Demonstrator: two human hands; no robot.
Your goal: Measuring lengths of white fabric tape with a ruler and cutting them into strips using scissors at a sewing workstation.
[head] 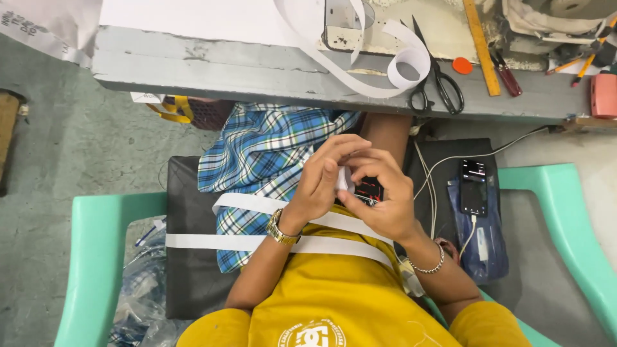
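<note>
White fabric strip between hands

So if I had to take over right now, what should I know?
Left hand and right hand are together over the lap, both pinching a small white piece; a small dark thing sits under the right fingers.
White strips lie across the lap and plaid cloth.
Scissors and ruler lie on the table, untouched.
How far along the work is, I can't tell.
</note>
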